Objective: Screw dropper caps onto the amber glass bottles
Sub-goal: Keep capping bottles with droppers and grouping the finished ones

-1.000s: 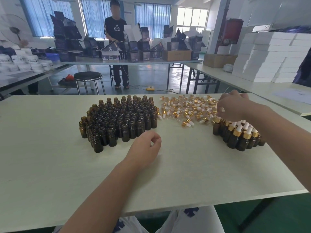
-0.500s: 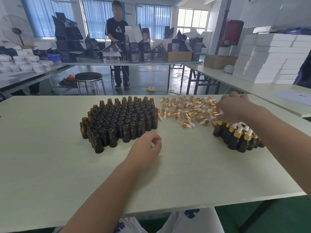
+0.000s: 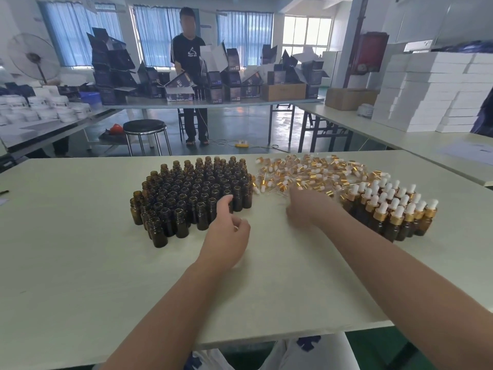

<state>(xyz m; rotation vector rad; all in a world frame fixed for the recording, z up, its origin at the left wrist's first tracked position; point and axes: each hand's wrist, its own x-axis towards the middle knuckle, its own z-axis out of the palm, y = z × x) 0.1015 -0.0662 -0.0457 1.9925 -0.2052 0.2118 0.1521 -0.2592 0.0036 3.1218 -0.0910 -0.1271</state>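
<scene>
The left hand (image 3: 226,233) rests on the table (image 3: 80,263), fingers loosely curled, thumb up beside the uncapped amber bottles (image 3: 192,190); right hand (image 3: 306,206) (too blurred to read its fingers) sits at the dropper caps (image 3: 301,172), capped bottles (image 3: 392,209) just right

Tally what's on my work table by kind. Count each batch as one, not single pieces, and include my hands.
Batch of uncapped amber bottles: 1
Heap of loose dropper caps: 1
Batch of capped bottles: 1
Hands: 2, the left hand and the right hand
Total: 5
</scene>
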